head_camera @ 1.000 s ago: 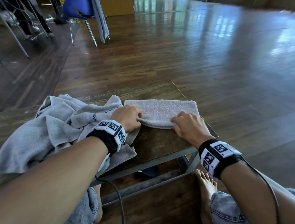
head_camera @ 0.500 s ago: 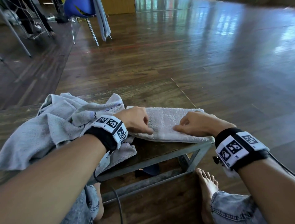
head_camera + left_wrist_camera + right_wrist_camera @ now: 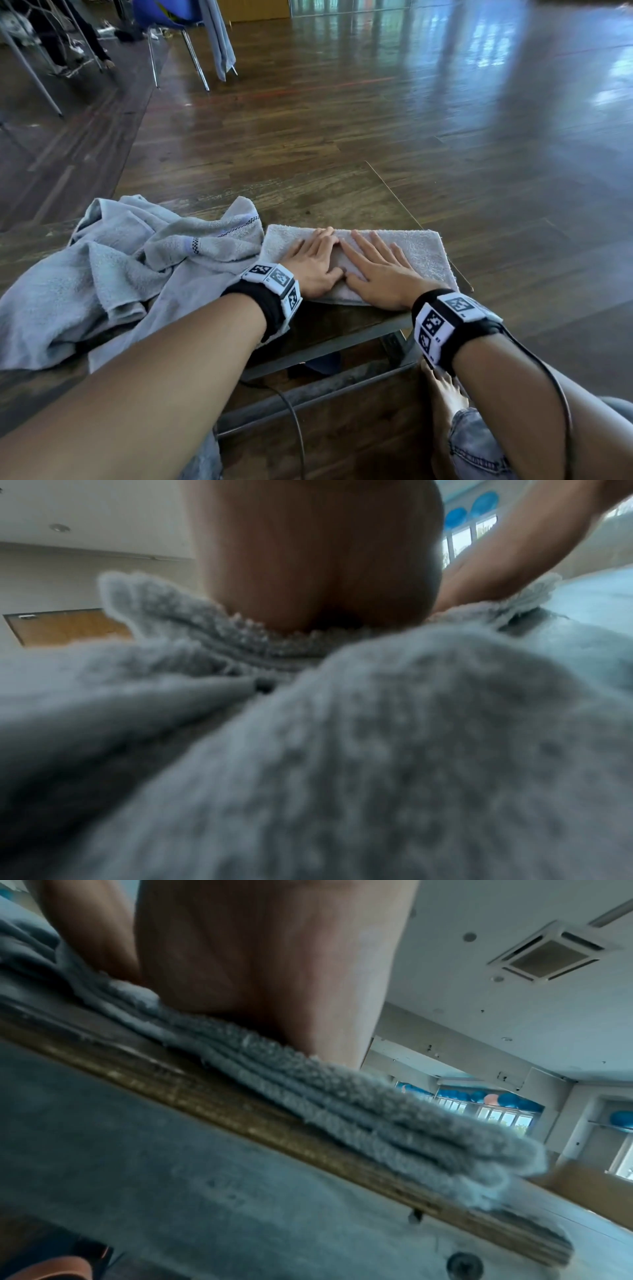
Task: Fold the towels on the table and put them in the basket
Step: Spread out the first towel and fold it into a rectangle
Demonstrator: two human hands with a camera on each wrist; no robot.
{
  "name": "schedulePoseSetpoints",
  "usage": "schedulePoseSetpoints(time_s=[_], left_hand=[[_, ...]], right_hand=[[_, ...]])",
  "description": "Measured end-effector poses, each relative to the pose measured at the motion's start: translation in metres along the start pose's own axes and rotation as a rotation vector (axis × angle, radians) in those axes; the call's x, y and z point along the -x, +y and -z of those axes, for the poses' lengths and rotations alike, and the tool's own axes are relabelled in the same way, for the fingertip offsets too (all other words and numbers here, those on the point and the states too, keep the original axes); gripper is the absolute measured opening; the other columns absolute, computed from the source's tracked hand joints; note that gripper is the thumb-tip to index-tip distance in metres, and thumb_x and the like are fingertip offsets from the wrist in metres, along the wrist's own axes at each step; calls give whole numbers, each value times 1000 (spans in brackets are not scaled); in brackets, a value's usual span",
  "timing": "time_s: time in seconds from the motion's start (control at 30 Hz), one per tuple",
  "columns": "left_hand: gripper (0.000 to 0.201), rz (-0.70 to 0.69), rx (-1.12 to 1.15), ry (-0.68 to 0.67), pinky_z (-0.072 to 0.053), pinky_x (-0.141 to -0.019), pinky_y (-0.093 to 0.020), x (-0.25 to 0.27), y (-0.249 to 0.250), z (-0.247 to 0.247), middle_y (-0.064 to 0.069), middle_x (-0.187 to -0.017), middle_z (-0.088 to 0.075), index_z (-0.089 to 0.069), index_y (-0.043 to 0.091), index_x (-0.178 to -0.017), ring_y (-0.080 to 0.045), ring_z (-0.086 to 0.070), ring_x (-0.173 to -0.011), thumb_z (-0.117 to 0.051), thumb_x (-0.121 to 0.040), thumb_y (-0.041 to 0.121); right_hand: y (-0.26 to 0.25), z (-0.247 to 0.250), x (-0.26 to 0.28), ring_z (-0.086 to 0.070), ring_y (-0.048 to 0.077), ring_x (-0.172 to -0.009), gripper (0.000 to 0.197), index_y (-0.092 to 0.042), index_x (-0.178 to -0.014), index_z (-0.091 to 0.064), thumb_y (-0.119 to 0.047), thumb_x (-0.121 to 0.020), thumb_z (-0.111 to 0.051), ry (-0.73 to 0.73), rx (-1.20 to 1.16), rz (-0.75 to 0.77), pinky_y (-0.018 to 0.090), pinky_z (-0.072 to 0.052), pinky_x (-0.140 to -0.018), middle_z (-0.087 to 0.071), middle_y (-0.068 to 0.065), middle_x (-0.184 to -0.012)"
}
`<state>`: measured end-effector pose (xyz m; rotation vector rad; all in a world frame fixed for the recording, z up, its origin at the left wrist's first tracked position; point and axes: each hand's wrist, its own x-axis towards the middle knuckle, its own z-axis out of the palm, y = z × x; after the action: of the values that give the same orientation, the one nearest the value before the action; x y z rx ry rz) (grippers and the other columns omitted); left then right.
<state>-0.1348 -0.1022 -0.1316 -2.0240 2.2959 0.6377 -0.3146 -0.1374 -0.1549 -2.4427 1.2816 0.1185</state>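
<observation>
Pressing flat on the folded towel (image 3: 421, 251), both hands lie palm down with fingers straight and spread, holding nothing. The left hand (image 3: 313, 262) covers the towel's left half and the right hand (image 3: 383, 274) its middle, thumbs nearly touching between them. This folded towel sits at the right end of the bench (image 3: 342, 202), its near edge close to the bench's front rim; from the right wrist view its stacked layers (image 3: 359, 1110) show at the edge, with the heel of the right hand (image 3: 260, 961) bearing down on top. Just to the left, touching the folded towel, a heap of unfolded towels (image 3: 113, 263) sprawls over the bench's left part. A bare foot (image 3: 445, 387) rests on the wooden floor (image 3: 445, 120) below the bench.
</observation>
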Motion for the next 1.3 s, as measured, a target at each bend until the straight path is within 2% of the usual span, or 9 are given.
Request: schedulePoseSetpoints(time_s=[0.1,0.3,0.4,0.53,0.67,0.87,1.0,1.1,1.3], left_hand=[[65,-8,-51,-18,10,-124,-38,3,-5,1,9,-166,14,-2,25,-158,-7,15,-151,-29,-103,48],[69,-1,-101,-44,9,-123,-40,8,-13,4,12,-165,16,4,35,-158,-10,16,-152,-24,-100,60],[76,5,-134,-56,10,-121,-39,9,-16,3,11,-164,20,13,37,-156,-12,16,-152,-19,-95,71],[90,17,-164,-95,10,-121,-42,9,-21,7,9,-163,24,21,40,-153,-15,18,-152,-20,-84,83],[101,43,-159,-104,10,-122,-44,11,-26,11,8,-164,24,20,39,-154,-15,17,-152,-25,-79,88],[113,130,-164,-124,15,-120,-51,13,-35,14,10,-163,26,21,44,-151,-17,19,-152,-24,-63,99],[114,151,-176,-92,17,-119,-53,17,-42,13,12,-163,25,20,47,-151,-15,18,-152,-21,-60,103],[118,158,-170,-83,16,-118,-55,18,-46,13,10,-163,23,20,48,-150,-17,17,-152,-19,-55,105],[123,236,-158,-115,13,-116,-63,19,-60,22,10,-165,19,17,51,-150,-21,13,-153,-25,-48,107]], right_hand=[[0,-2,0,25,12,-152,71,-45,-158,8,-60,-96,-23,32,10,-5,39,14,-121,18,-15,-168],[3,-5,9,25,15,-153,76,-47,-158,9,-74,-91,-14,78,51,-34,40,13,-124,19,-14,-167],[7,-6,16,24,14,-153,88,-46,-158,7,-87,-81,-6,93,33,-76,43,9,-125,19,-15,-167],[14,-4,20,25,13,-152,93,-47,-157,9,-93,-78,-9,106,11,-119,40,11,-123,20,-16,-166],[21,0,26,25,13,-152,102,-46,-157,11,-98,-72,-11,92,0,-172,40,12,-122,21,-16,-166],[26,8,35,24,12,-152,124,-39,-159,11,-107,-56,-8,95,-28,-310,46,14,-123,22,-14,-166],[33,11,43,25,11,-152,129,-36,-159,14,-108,-56,-12,96,-81,-393,49,16,-122,24,-14,-166],[37,13,47,21,15,-154,136,-33,-159,15,-111,-51,-13,107,-135,-446,51,12,-124,23,-15,-166],[37,17,50,26,17,-152,138,-30,-159,18,-110,-51,-13,66,-127,-467,54,14,-122,26,-13,-165]])
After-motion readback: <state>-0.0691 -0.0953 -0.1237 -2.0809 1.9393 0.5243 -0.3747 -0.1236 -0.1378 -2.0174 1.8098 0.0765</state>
